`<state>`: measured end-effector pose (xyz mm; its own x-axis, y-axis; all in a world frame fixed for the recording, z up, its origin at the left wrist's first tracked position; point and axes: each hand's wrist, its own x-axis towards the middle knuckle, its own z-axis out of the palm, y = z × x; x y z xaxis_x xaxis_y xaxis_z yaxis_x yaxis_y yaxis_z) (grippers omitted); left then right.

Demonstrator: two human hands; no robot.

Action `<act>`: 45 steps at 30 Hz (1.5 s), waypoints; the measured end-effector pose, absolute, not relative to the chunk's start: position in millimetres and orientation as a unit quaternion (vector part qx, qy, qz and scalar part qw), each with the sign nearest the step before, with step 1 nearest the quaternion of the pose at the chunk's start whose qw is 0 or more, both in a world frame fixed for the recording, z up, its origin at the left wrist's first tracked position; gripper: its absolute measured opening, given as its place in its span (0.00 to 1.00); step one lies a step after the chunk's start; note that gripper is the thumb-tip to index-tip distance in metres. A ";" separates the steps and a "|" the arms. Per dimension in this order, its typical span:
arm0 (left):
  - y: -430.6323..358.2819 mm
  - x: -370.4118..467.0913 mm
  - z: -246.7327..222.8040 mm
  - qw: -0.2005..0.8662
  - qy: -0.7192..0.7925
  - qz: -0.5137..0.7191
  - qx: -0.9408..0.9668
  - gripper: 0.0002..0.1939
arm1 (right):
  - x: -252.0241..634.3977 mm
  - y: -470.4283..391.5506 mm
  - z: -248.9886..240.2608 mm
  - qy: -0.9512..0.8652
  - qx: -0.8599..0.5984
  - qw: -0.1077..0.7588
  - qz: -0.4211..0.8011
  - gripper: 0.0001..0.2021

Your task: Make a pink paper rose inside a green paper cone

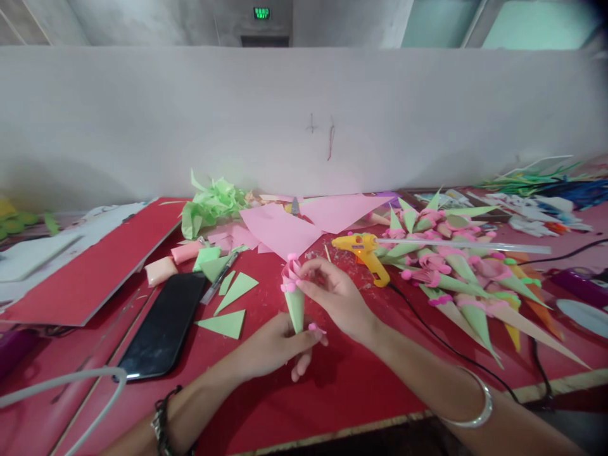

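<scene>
Between my hands stands a paper cone flower (295, 306), its light-green cone point-down and pink curled petals with small pink balls at the top. My left hand (280, 345) is closed around the cone's lower tip. A small pink lump (317, 328) shows at the left fingers; whether it is clay cannot be made out. My right hand (339, 297) has thumb and index finger pinched at the right side of the pink petals, the other fingers curled. Cut green paper pieces (240, 291) lie left of the flower.
A yellow glue gun (363, 250) with a clear stick and black cord lies to the right, beside a pile of finished cone flowers (456, 266). Left are a black phone (164, 326), a pen (221, 277) and a red board (104, 266). Pink paper (285, 231) and crumpled green paper (213, 206) lie behind.
</scene>
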<state>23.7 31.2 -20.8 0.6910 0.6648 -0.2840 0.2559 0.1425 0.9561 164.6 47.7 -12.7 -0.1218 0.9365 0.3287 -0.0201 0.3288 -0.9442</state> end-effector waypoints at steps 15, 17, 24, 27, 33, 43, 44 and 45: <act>31.5 23.3 -18.3 0.654 0.353 0.139 0.655 0.16 | 165.0 48.3 -9.5 -0.443 -0.249 0.452 0.733 0.09; 31.3 23.2 -18.1 0.649 0.354 0.132 0.660 0.17 | 164.9 47.4 -8.9 -0.446 -0.262 0.437 0.736 0.10; 31.2 23.5 -18.1 0.648 0.344 0.129 0.667 0.21 | 163.2 45.5 -6.1 -0.437 -0.274 0.431 0.740 0.10; 31.1 23.7 -17.2 0.647 0.349 0.127 0.666 0.21 | 162.4 46.2 -9.4 -0.438 -0.279 0.442 0.731 0.09; 30.6 24.0 -17.3 0.648 0.349 0.130 0.665 0.21 | 162.1 46.7 -12.6 -0.454 -0.280 0.449 0.717 0.09; 39.3 17.9 -20.9 0.634 0.372 0.266 0.623 0.24 | 163.0 48.8 -15.3 -0.552 -0.320 0.439 0.633 0.14; 40.6 16.6 -20.5 0.640 0.374 0.292 0.605 0.25 | 163.2 48.7 -14.6 -0.575 -0.331 0.447 0.600 0.11; 41.8 15.5 -20.1 0.648 0.373 0.314 0.585 0.25 | 163.7 48.4 -13.4 -0.602 -0.337 0.453 0.564 0.09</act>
